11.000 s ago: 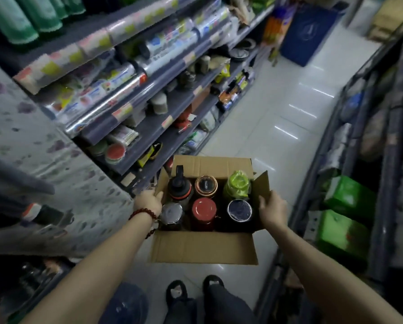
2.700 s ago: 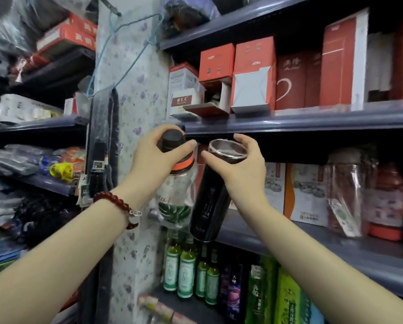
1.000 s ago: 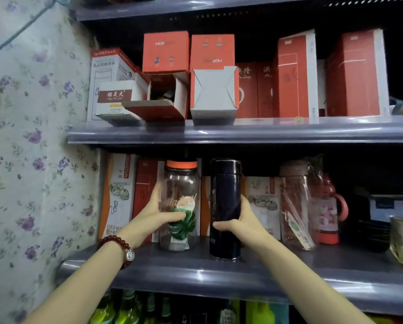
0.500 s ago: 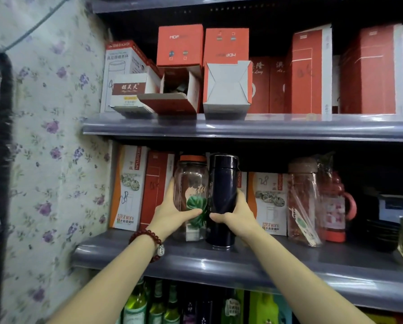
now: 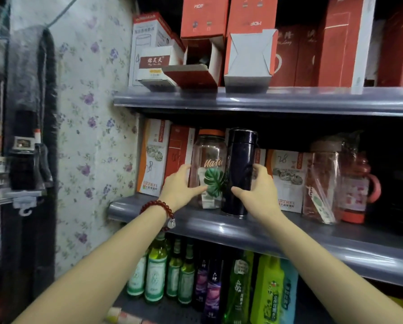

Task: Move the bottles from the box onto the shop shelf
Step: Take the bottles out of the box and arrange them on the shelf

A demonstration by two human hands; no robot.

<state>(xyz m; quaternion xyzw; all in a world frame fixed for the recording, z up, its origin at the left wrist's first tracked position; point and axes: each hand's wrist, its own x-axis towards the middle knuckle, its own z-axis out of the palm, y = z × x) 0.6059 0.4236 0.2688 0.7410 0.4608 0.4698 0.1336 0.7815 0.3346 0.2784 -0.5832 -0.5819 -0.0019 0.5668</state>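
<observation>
Two bottles are standing upright and side by side on the middle shelf point(image 5: 254, 232), toward its left end, so close that they are touching or nearly so. The clear bottle point(image 5: 208, 169), with an orange band at its neck and a green leaf printed on its side, is standing on the left; the dark bottle point(image 5: 240, 171), tall, glossy and slim, is standing on the right, slightly nearer the shelf's front edge.

The person's left hand point(image 5: 180, 185) is reaching in from the near left, thumb stretching across the front of the clear bottle and the fingers lying along its left side, so the hand is cupping the bottle rather than clamping it. A red bead bracelet point(image 5: 158, 208) is circling that wrist. The right hand point(image 5: 257, 190) is reaching in from the near right, thumb touching the front of the dark bottle low down and fingers curving round its right side; how firmly it is gripping cannot be told.

Behind the two bottles, cartons point(image 5: 155, 157) are standing against the back of the shelf. Further right, a clear plastic-wrapped jug point(image 5: 324, 181) and a red jug point(image 5: 359, 185) are standing together. On the upper shelf point(image 5: 289, 100), red boxes point(image 5: 249, 43) are stacked, one lying open on its side. Below the middle shelf, green glass bottles point(image 5: 156, 270) are lined up in a row. A flower-patterned wall panel point(image 5: 95, 127) is closing off the shelves on the left.
</observation>
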